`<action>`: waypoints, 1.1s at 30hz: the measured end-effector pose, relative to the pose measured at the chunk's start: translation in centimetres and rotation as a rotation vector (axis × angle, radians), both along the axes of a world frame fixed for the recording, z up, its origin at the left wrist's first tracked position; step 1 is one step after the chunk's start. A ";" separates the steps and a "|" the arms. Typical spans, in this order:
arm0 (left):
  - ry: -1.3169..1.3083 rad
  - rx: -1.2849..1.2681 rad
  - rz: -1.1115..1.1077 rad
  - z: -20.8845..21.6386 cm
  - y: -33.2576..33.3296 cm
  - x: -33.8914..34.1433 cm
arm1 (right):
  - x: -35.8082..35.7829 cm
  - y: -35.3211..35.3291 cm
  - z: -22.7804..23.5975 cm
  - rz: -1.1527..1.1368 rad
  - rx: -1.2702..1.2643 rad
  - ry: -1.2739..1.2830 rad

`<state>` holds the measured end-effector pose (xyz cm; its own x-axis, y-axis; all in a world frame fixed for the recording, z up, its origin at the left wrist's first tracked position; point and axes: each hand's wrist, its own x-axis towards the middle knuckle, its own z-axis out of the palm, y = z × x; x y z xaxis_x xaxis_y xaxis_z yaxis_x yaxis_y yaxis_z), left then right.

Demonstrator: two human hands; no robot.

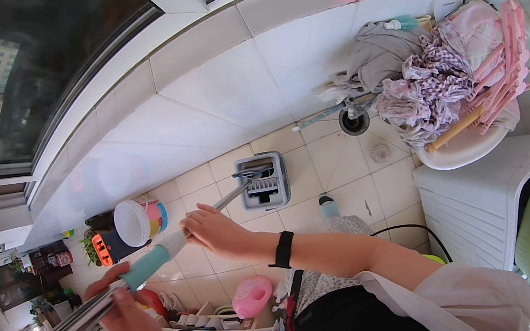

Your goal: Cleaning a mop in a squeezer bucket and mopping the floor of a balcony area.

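Gripping 1 mop (148, 265), the left hand (124, 311) and right hand (217, 234) are wrapping its pole (231, 196); its head (251, 173) is apparently sitting in the bucket (282, 187), not yet lifted out.

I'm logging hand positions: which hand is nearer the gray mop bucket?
Right. The right hand, on the mop pole, is lower left of the gray bucket; the left hand is farther down and left along the pole.

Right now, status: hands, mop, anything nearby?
Left hand, right hand: both closed on mop. Pole's far end at grey bucket. White tub left of bucket.
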<state>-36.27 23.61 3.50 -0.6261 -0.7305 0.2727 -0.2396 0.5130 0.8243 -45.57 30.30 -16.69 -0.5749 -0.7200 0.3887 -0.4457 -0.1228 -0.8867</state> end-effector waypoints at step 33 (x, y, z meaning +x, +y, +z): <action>0.424 -0.206 0.245 9.8 -2.0 2.4 | 0.8 -1.6 11.4 0.223 -0.118 0.070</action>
